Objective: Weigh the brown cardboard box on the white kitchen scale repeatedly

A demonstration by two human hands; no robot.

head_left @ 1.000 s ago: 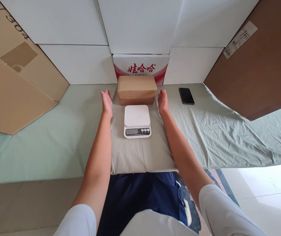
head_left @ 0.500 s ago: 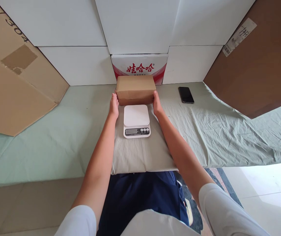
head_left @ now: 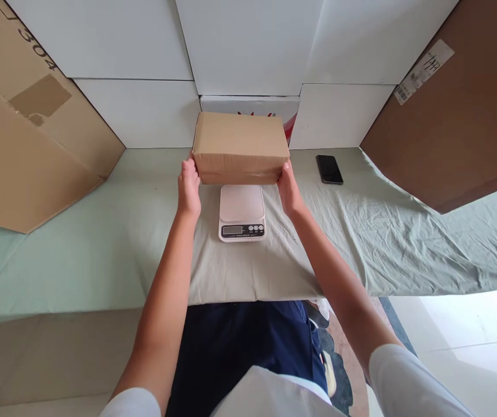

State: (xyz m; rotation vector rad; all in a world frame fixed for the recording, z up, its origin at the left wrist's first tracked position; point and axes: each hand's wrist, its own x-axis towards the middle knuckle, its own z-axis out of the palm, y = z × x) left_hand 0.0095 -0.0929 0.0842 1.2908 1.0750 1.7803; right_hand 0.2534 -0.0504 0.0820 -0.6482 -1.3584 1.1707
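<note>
Cardboard box between left hand and right hand, above scale.

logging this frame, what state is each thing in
cardboard box: closed, lifted, gripped at both ends
left hand: gripping the box's left end
right hand: gripping the box's right end
kitchen scale: platform bare, display reading too small to tell
phone: flat on the cloth, screen dark
</note>
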